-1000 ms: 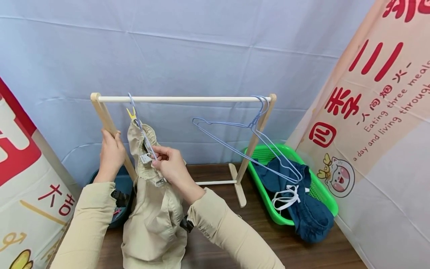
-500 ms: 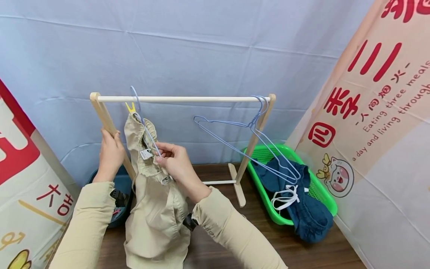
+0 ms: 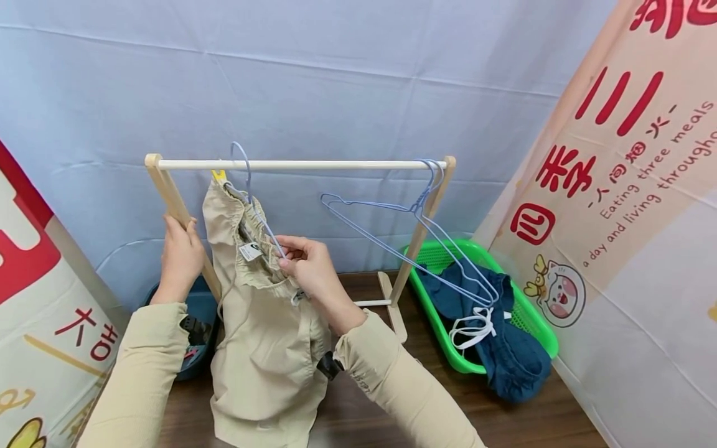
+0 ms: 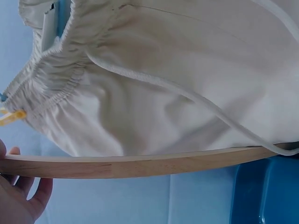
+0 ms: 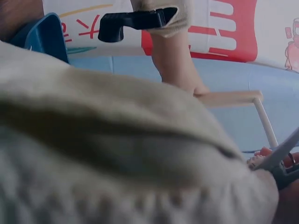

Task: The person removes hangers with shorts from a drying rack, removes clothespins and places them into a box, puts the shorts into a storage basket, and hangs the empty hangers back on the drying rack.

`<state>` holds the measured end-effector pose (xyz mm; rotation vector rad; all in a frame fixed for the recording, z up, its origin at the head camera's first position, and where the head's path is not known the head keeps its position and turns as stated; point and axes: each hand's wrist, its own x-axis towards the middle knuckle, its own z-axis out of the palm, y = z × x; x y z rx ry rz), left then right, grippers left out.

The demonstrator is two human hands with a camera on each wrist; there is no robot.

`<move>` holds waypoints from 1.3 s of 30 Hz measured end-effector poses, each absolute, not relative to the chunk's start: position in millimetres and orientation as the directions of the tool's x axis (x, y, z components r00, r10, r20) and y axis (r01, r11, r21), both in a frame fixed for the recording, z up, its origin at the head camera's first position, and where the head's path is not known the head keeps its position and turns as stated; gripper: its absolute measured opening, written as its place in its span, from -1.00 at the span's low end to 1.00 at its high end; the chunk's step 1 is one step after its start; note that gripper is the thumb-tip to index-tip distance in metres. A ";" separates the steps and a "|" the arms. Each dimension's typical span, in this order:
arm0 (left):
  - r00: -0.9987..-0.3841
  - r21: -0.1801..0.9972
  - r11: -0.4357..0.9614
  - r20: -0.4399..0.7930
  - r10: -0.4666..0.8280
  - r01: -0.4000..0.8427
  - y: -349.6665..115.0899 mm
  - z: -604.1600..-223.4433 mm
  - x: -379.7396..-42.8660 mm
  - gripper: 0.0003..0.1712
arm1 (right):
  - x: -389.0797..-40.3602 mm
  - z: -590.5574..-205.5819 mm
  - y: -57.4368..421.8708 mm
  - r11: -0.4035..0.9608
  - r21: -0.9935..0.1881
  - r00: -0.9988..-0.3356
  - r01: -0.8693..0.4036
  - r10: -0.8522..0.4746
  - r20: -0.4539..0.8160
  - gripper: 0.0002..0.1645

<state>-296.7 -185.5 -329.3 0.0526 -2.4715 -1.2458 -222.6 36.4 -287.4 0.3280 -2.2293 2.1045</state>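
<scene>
Only the head view takes in the full scene: beige trousers (image 3: 269, 367) hang left of centre, a yellow clip (image 3: 218, 175) at their upper left corner, a blue hanger (image 3: 261, 216) at the waistband with its hook crossing the white rail (image 3: 336, 165); spare hangers (image 3: 419, 208) hang right of centre, above a green basket (image 3: 523, 318) holding dark blue cloth (image 3: 518, 367); the left wrist view brings out a pale drawstring (image 4: 154, 80) sweeping toward lower right; the right wrist view is mostly blurred cloth; now the hands: the left hand (image 3: 183, 252), fingers curled, grips the wooden upright (image 3: 176, 202); the right hand (image 3: 313, 264), nearly closed, pinches the hanger's lower end.
</scene>
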 end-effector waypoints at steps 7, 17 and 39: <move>-0.929 0.785 0.605 0.313 -0.198 0.135 -184.8 -329.5 -295.2 -0.46 | -223.6 -296.0 52.1 0.082 -0.962 -0.964 -0.261 -0.077 0.255 -0.59; -0.928 0.776 0.620 0.308 -0.207 0.120 -184.5 -332.5 -296.8 -0.45 | -224.5 -315.3 88.2 0.151 -0.941 -0.952 -0.304 -0.016 0.305 -0.70; -0.923 0.788 0.600 0.321 -0.211 0.137 -183.9 -333.0 -296.6 -0.43 | -210.0 -335.6 152.7 0.323 -0.919 -0.974 -0.226 -0.106 0.202 -0.73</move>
